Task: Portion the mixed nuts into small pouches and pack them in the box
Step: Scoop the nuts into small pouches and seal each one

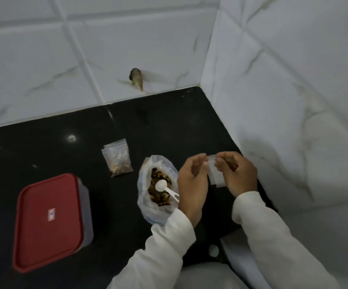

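Nearest, two white sleeves (273,236) reach in from the bottom edge over the black counter (43,147). Both hands are raised just above it, holding one small empty clear pouch (216,174) between them: the left hand (192,184) has its grip pinched on the pouch's top left corner, the right hand (236,174) has its grip pinched on the top right edge, and the pouch hangs down between them. Just left of the left hand sits an open plastic bag of mixed nuts (158,188) with a white scoop (164,187) resting in it. Further left stands the box (50,222), its red lid on. Beyond the bag lies a filled pouch (118,158), flat on the counter. Behind it rises a white tiled wall (85,49).
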Available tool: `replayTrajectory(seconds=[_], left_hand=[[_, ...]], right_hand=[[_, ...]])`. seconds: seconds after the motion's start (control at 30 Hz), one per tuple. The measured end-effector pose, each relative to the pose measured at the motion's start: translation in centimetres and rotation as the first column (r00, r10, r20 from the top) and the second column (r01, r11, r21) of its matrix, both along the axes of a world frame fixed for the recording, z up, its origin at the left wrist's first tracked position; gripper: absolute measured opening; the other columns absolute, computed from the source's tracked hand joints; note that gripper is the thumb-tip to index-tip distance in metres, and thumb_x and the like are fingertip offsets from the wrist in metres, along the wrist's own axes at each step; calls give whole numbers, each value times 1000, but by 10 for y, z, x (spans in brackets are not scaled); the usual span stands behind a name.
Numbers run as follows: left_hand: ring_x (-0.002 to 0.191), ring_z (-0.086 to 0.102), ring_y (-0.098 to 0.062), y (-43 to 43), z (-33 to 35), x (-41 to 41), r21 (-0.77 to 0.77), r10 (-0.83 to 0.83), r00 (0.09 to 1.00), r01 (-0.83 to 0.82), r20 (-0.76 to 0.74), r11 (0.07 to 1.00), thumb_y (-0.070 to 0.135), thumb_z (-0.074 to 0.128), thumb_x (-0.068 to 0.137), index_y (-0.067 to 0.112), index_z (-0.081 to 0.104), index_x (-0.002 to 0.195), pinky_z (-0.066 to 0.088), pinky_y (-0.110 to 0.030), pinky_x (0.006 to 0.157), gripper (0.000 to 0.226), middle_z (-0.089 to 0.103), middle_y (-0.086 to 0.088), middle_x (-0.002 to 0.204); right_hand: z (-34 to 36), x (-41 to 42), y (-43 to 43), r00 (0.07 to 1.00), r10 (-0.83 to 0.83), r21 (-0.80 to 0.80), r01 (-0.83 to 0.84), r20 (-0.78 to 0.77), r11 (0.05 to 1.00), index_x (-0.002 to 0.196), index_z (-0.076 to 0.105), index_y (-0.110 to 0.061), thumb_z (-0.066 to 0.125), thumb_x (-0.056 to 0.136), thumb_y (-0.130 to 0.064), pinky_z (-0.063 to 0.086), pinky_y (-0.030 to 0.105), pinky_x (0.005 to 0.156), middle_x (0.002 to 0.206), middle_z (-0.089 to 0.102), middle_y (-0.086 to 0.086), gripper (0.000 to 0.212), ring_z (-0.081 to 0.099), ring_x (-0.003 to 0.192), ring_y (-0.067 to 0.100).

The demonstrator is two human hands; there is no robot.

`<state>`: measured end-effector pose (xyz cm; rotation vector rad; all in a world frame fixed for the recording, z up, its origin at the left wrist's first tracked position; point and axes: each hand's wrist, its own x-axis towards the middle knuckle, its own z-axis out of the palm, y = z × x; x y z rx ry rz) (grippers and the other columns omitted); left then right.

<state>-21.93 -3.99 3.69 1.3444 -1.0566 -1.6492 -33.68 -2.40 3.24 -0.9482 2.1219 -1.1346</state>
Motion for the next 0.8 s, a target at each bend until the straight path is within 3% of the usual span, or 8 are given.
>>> replayTrajectory(seconds=[0.13, 0.27, 0.4, 0.6, 0.8], left_hand=[[119, 62, -15, 5, -32, -36, 222, 6, 1000, -6, 0, 975, 6, 55, 100, 22, 63, 126, 50, -39, 108, 32, 67, 2, 126], [121, 59, -16, 4, -50, -56, 290, 12, 998, -31, 67, 956, 2, 52, 97, 23, 57, 135, 50, -40, 106, 44, 60, 2, 133], [114, 50, -12, -3, -57, -64, 317, -19, 992, -22, 127, 948, 4, 51, 98, 24, 51, 140, 48, -29, 95, 46, 49, 6, 126], [120, 49, -16, -5, -62, -68, 334, -71, 983, 12, 167, 943, 8, 52, 100, 23, 51, 140, 44, -27, 91, 43, 48, -3, 142], [122, 52, -18, -6, -63, -69, 327, -72, 985, 16, 159, 945, 9, 54, 98, 25, 56, 133, 49, -41, 106, 38, 50, -2, 137]], right_hand=[[-43, -39, 9, 994, -10, 115, 23, -109, 993, 109, 66, -15, 65, 90, -16, 44, 11, 73, 105, 69, 1, 18, 63, 92, 12], [-79, -57, 8, 974, 27, 271, 35, -223, 962, 118, 60, -16, 68, 87, -22, 51, 37, 90, 118, 62, 6, 33, 58, 107, 24], [-92, -64, 5, 981, 47, 376, 28, -189, 926, 130, 53, -18, 70, 85, -28, 49, 47, 97, 130, 53, 7, 49, 52, 118, 27], [-95, -69, 4, 997, 9, 340, 16, -72, 940, 129, 53, -15, 69, 87, -23, 52, 34, 85, 120, 61, 5, 45, 58, 94, 15], [-87, -71, 5, 999, -31, 307, 43, -43, 951, 119, 60, -16, 64, 90, -20, 50, 31, 81, 109, 66, 2, 29, 57, 89, 14]])
